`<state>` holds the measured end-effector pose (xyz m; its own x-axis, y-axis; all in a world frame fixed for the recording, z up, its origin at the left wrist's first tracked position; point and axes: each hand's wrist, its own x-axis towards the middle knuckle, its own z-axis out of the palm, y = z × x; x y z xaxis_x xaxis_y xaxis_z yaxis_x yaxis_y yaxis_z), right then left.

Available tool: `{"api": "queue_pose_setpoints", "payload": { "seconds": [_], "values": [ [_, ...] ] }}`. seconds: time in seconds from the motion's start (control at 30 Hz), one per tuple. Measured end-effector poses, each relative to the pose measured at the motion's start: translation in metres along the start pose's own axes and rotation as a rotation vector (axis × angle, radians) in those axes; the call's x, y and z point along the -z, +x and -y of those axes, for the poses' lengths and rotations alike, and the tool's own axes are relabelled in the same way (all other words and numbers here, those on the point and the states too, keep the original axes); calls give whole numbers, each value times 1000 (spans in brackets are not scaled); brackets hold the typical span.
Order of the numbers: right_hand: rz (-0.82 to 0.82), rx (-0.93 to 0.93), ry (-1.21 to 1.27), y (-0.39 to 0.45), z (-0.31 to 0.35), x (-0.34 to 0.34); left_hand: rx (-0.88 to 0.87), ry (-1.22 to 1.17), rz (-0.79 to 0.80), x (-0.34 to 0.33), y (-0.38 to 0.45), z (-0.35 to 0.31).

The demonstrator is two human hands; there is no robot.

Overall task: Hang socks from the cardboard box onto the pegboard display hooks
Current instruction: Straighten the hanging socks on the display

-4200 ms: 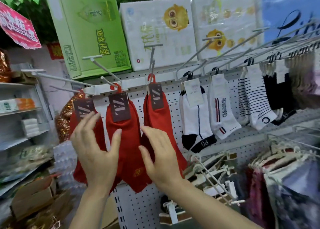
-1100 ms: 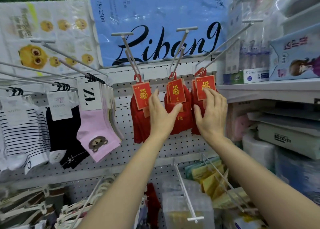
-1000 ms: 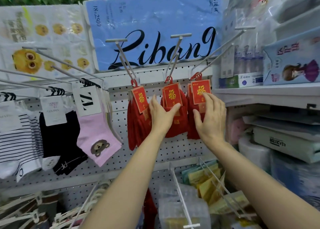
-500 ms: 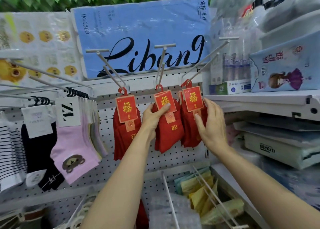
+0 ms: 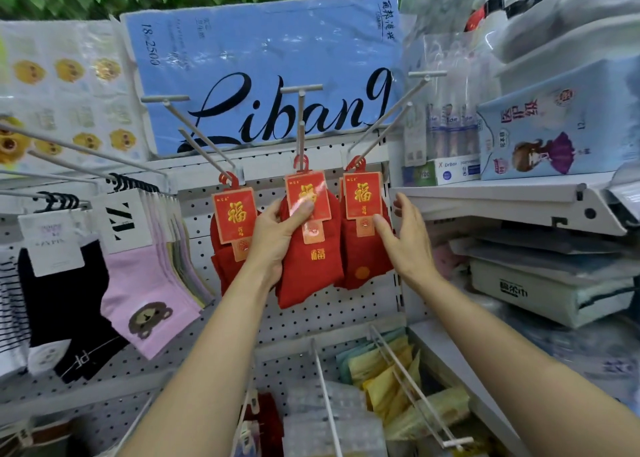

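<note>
Three packs of red socks with red-and-gold cards hang on white hooks of the pegboard (image 5: 329, 314). The left pack (image 5: 232, 228) hangs free. My left hand (image 5: 277, 238) grips the middle pack (image 5: 313, 269), thumb on its card and fingers behind it. My right hand (image 5: 405, 238) is at the right pack (image 5: 362, 248), thumb touching the small tag under its card, fingers spread beside it. The cardboard box is out of sight.
Pink bear socks (image 5: 145, 297), black socks (image 5: 65, 304) and striped ones hang on hooks to the left. Long empty hook prongs (image 5: 301, 124) jut out above the red packs. A shelf (image 5: 519, 197) with boxes stands right. Lower hooks (image 5: 408, 384) hold yellow packets.
The view has shifted right along the pegboard from the earlier red socks to these carded packs. My left hand's thumb has slid up onto the middle pack's card; my right hand has opened wider.
</note>
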<state>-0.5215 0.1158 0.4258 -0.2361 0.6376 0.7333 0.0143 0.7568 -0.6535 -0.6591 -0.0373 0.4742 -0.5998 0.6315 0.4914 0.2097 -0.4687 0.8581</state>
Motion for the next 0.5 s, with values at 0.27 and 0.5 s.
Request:
{"api": "queue_pose_setpoints", "payload": {
  "seconds": [0.27,0.5],
  "values": [
    [14,-48,91,8,-11,0,-134,-2,-13,-11,-6,0],
    [112,-88,189,13,-12,0,-132,4,-20,-9,-16,-4]
  ]
}}
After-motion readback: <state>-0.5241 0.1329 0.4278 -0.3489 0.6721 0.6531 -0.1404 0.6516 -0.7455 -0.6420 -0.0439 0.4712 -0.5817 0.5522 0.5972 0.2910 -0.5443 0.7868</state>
